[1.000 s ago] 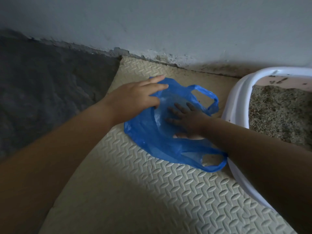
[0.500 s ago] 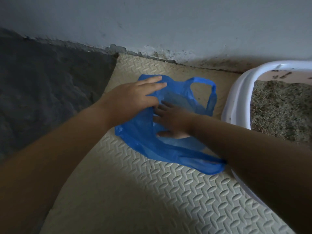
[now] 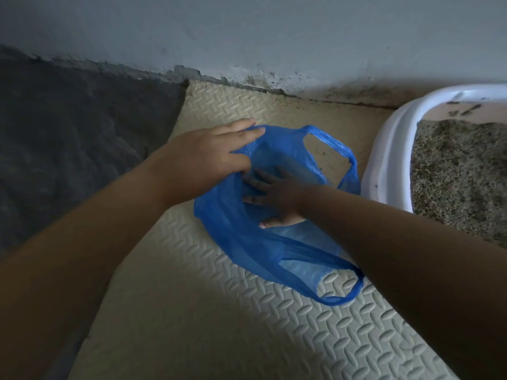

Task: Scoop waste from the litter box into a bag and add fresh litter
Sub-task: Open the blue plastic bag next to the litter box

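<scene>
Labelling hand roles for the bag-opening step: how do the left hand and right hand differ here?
1. The left hand lies outside the blue bag, on its far-left rim. The right hand is inside the bag's mouth.
2. The left hand's fingers are straight and together. The right hand's fingers are spread against the inner wall.
Shared: both touch the bag, and neither holds a tool. Whether the left thumb pinches the rim is unclear.
</scene>
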Demonstrator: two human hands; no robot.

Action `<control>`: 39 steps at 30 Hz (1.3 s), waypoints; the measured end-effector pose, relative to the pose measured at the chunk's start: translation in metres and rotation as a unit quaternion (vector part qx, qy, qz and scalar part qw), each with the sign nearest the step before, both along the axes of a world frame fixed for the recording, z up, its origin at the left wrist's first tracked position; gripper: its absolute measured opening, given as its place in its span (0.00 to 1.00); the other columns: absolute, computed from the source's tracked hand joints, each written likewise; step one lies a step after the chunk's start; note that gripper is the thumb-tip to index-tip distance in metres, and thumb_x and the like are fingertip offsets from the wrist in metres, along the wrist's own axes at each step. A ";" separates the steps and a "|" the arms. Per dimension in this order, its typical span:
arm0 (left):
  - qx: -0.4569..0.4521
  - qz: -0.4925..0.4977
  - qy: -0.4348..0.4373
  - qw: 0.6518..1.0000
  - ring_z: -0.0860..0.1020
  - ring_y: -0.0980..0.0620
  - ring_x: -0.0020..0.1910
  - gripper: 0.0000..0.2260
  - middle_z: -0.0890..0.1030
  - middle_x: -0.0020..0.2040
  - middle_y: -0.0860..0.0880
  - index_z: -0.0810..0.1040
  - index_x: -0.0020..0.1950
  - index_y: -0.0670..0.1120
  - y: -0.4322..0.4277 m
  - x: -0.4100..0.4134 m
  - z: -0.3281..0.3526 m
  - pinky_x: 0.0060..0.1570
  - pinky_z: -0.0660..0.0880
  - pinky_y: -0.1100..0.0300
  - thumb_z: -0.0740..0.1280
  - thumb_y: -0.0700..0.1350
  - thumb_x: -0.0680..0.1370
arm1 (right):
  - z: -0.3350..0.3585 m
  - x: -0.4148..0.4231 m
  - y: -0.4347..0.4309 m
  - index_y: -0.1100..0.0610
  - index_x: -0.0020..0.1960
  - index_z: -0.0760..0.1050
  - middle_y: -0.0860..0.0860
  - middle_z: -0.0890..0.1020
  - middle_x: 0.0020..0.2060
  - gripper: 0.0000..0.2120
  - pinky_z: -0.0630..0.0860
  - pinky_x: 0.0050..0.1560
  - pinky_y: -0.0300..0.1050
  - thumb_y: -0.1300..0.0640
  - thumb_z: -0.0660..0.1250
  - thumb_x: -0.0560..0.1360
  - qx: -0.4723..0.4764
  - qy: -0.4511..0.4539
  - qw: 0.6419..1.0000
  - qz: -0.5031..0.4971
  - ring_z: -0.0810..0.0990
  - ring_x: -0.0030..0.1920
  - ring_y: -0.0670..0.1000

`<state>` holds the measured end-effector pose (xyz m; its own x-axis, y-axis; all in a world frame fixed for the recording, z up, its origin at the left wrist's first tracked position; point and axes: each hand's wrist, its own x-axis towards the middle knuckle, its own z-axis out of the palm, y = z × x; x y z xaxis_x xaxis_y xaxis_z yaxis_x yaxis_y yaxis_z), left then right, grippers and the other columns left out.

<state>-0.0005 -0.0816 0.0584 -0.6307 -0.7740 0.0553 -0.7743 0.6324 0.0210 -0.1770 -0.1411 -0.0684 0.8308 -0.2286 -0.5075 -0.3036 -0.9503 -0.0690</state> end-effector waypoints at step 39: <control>0.091 0.058 0.081 0.991 0.66 0.42 0.71 0.09 0.67 0.72 0.40 0.80 0.41 0.45 -0.020 -0.058 -0.023 0.61 0.72 0.46 0.63 0.33 0.73 | 0.087 -0.121 -0.017 0.58 0.78 0.47 0.60 0.44 0.77 0.41 0.45 0.76 0.54 0.41 0.63 0.75 -0.171 -0.020 0.970 -0.170 0.43 0.77 0.60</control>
<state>-0.0590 -0.1016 0.0358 -0.5313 -0.8472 0.0013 -0.8184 0.5137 0.2575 -0.2982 -0.1581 0.0184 0.6963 -0.6412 -0.3226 -0.6065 -0.7659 0.2135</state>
